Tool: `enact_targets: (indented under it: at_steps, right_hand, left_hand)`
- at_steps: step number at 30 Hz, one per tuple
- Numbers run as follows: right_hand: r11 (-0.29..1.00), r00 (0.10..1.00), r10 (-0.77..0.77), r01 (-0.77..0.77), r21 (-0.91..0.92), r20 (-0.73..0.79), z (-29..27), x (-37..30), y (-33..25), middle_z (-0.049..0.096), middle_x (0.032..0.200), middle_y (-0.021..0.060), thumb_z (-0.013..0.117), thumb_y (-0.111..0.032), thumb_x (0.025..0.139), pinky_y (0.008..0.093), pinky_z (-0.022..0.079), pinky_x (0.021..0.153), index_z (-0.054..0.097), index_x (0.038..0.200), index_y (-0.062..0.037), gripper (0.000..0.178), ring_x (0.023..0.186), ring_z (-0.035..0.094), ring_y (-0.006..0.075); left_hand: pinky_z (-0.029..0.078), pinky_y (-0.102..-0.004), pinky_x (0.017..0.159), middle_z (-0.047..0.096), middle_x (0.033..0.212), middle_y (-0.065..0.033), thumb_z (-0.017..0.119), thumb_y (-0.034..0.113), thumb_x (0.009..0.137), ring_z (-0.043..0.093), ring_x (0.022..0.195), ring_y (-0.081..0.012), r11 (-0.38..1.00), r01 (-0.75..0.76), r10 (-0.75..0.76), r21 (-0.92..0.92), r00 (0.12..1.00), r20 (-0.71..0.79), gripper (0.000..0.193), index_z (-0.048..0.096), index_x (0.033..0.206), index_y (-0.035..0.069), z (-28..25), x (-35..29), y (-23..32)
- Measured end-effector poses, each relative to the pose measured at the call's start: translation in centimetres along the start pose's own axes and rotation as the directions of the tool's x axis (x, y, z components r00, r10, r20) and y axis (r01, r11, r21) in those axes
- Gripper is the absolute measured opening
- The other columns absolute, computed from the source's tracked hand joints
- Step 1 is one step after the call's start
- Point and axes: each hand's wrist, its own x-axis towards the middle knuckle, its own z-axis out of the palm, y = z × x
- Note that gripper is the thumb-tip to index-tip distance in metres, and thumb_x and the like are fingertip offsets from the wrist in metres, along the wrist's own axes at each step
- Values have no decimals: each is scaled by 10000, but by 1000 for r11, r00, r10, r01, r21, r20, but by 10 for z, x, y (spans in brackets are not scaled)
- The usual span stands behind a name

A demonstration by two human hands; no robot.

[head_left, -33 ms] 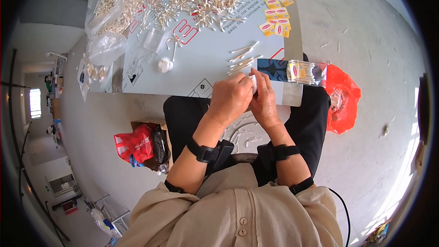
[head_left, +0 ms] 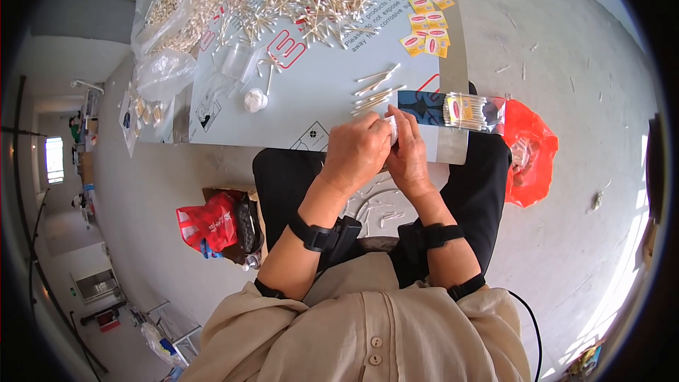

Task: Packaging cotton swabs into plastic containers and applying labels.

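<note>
My left hand (head_left: 357, 148) and my right hand (head_left: 408, 152) meet over the table's near edge. Both are closed around a small white bundle (head_left: 392, 129). Its tip looks like packed cotton swab heads, but the fingers hide most of it. Just beyond them lie several loose cotton swabs (head_left: 378, 100). To the right, a clear packet of cotton swabs (head_left: 467, 111) with a yellow card inside rests over a dark blue patterned piece (head_left: 419, 107). A white cotton ball-like clump (head_left: 255, 100) sits to the left, with a few stray swabs (head_left: 269, 74) near it.
A large heap of cotton swabs (head_left: 304, 0) covers the table's (head_left: 311, 88) far part. Clear bags of swabs (head_left: 180, 14) stand at left, yellow cards (head_left: 428, 25) at right. A red plastic bag (head_left: 530, 163) hangs by my right knee; a box with a red bag (head_left: 212, 223) is on the floor.
</note>
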Motion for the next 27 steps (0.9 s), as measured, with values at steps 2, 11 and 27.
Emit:
enact_targets:
  at_steps: [2,11,27]
  right_hand:
    - [1000,1000,-2,2,1,7,1,0,2,517,1246,218,611,41,784,434,535,794,431,1341,-7,588,989,596,452]
    - [1000,999,5,-4,-17,33,-1,0,1,518,1239,227,649,39,770,409,541,785,429,1345,12,616,995,605,428]
    - [996,999,42,-41,77,-12,-1,-1,3,562,1198,175,719,21,742,357,500,885,488,1315,-13,619,1058,595,348]
  left_hand:
    - [482,-394,523,584,694,-70,641,16,732,598,610,-293,1000,-16,16,-17,1000,-18,47,609,740,49,1,-1,-1]
    - [465,-398,494,556,645,-76,624,-19,684,580,579,-296,1000,-21,22,10,996,-84,123,524,681,52,13,-1,0]
    - [456,-386,496,545,668,-84,630,-32,689,573,582,-313,993,26,-47,-118,983,-175,176,489,724,68,20,-8,-1]
